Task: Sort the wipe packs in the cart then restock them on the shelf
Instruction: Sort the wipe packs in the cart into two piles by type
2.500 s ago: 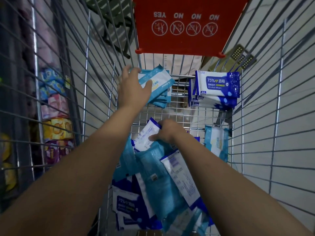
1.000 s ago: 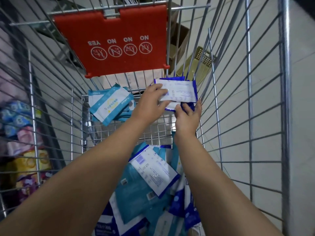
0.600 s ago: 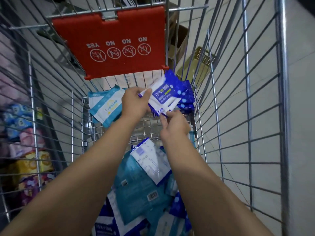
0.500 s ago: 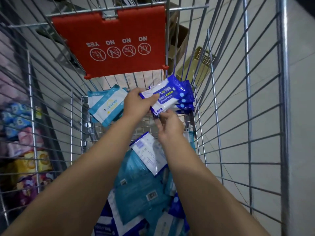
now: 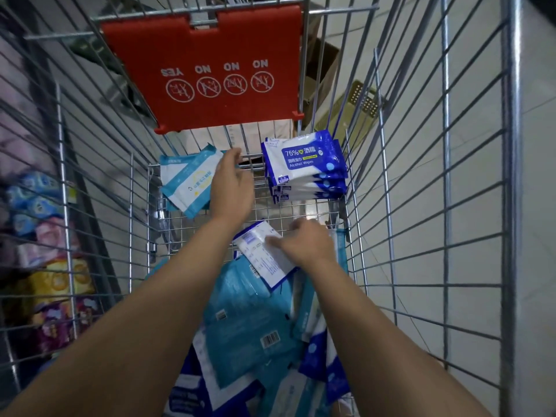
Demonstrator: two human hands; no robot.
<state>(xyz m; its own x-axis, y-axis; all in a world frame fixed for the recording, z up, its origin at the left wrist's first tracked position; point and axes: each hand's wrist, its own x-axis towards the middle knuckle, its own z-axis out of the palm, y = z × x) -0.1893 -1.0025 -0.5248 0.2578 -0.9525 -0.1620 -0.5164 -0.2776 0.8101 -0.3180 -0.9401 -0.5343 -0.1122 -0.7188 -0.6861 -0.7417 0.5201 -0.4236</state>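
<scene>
Wire cart (image 5: 391, 206) sides are crowding both arms: the right hand (image 5: 310, 245) is resting on a face-down pack (image 5: 261, 257) atop the loose pile (image 5: 249, 320), grip unclear to me; the left hand (image 5: 233, 185) is hovering open and empty beside the alcohol-wipes stack (image 5: 304, 167), which is risking toppling if brushed

Dim, cool, even indoor light, soft glints on the cart (image 5: 445, 176) wires, wide-angle bend bowing the bars at the edges, shelf goods (image 5: 45, 236) at far left blurred, right hand (image 5: 307, 245) slightly motion-smeared, wipe pack stack (image 5: 304, 164) print sharp.
</scene>
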